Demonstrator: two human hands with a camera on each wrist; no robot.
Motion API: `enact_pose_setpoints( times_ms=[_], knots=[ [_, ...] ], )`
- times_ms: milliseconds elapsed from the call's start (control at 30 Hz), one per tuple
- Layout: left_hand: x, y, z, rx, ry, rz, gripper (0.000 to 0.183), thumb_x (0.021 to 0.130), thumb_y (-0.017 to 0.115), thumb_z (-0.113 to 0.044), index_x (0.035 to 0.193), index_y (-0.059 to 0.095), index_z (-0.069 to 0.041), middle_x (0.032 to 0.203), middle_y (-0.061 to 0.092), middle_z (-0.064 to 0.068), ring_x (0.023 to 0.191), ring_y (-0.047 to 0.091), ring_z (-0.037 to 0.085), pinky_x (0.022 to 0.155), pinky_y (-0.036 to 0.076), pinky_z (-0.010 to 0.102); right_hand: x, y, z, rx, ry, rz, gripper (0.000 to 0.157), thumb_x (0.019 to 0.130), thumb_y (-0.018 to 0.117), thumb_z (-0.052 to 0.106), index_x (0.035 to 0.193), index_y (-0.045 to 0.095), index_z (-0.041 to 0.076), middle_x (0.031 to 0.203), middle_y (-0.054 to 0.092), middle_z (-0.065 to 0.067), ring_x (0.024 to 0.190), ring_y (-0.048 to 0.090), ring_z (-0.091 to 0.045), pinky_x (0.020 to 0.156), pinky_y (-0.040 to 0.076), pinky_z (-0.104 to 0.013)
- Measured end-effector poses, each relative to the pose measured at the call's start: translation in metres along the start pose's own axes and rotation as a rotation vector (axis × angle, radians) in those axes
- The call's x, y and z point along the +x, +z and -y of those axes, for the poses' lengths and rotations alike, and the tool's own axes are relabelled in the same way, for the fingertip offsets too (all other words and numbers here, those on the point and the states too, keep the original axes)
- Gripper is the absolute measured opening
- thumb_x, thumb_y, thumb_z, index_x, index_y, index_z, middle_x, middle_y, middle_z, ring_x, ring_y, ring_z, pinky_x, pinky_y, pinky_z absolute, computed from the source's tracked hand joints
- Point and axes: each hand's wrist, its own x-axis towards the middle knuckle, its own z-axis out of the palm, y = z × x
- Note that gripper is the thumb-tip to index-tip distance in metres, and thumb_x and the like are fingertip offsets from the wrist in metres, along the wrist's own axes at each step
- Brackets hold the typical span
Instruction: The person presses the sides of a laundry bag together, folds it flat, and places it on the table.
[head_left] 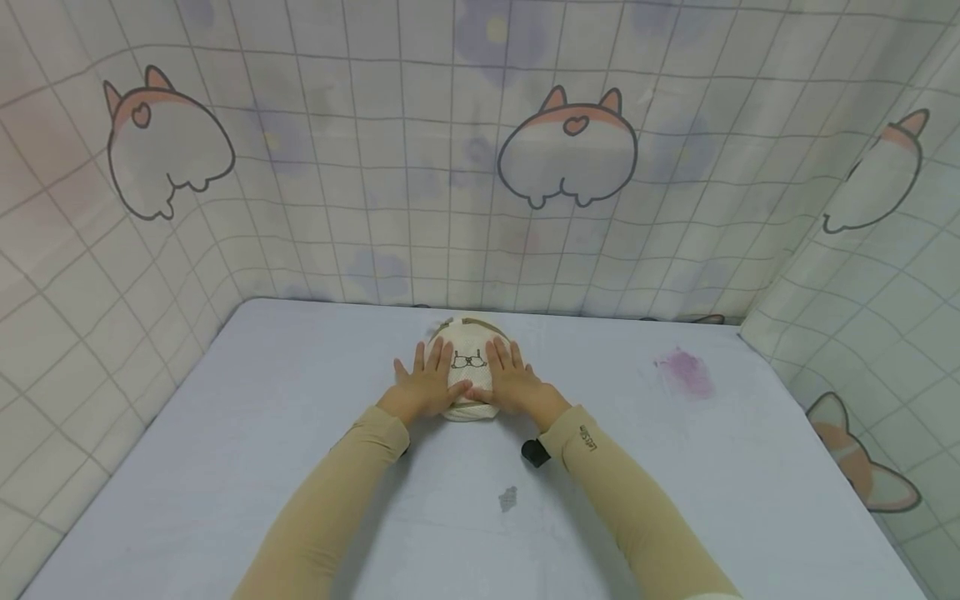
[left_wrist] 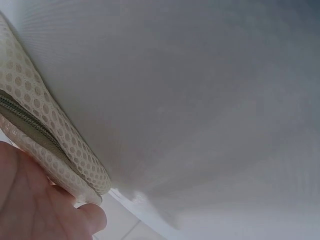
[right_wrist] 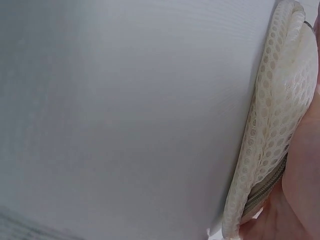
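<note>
A cream mesh laundry bag [head_left: 471,343] with a glasses print and a brown zipper lies near the far side of the table. My left hand [head_left: 426,385] rests on its left part with fingers spread, and my right hand [head_left: 517,386] lies on the right part, fingers straight. The thumbs come close together below the print. In the left wrist view, the honeycomb mesh [left_wrist: 30,82] and zipper [left_wrist: 35,127] show beside the hand. The bag's mesh edge [right_wrist: 267,100] also shows in the right wrist view, with the palm against it. What is inside the bag is hidden.
The table [head_left: 300,467] has a white cover with a pink stain [head_left: 686,372] at right and a small grey patch [head_left: 507,499] near the front. Behind and on both sides hangs a checked curtain [head_left: 420,167] with cartoon animals.
</note>
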Motion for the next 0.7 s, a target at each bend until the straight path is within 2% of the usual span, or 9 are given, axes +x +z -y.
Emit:
enact_pose_setpoints(
  times_ms=[200,433,700],
  knots=[
    [0.001,0.001,0.0,-0.028,-0.005,0.018,0.086,0.107,0.033,-0.059,0.164,-0.004,-0.006,0.17,-0.014,0.013,0.153,-0.012,0.042,0.115,-0.002,0.073,-0.002,0.001,0.001,0.031,0.004,0.007,0.101,0.102,0.051,0.059,0.162,-0.007,0.003,0.169,-0.016,-0.014,0.153,-0.015,-0.039,0.121,0.013,-0.061],
    [0.004,0.007,0.004,-0.016,-0.03,0.097,0.086,0.107,0.029,-0.06,0.163,-0.012,-0.008,0.168,-0.022,0.01,0.152,-0.019,0.039,0.115,-0.006,0.073,-0.001,0.008,0.0,0.057,-0.001,0.032,0.101,0.102,0.05,0.06,0.162,-0.009,0.003,0.169,-0.017,-0.014,0.153,-0.017,-0.038,0.121,0.012,-0.061],
    [0.0,-0.005,0.001,-0.03,-0.004,0.066,0.085,0.108,0.032,-0.058,0.164,-0.007,-0.006,0.169,-0.017,0.013,0.153,-0.014,0.041,0.115,-0.004,0.073,0.001,0.001,0.001,-0.01,0.003,0.015,0.1,0.103,0.048,0.059,0.162,-0.009,0.001,0.169,-0.017,-0.016,0.153,-0.015,-0.039,0.121,0.015,-0.061]
  ],
)
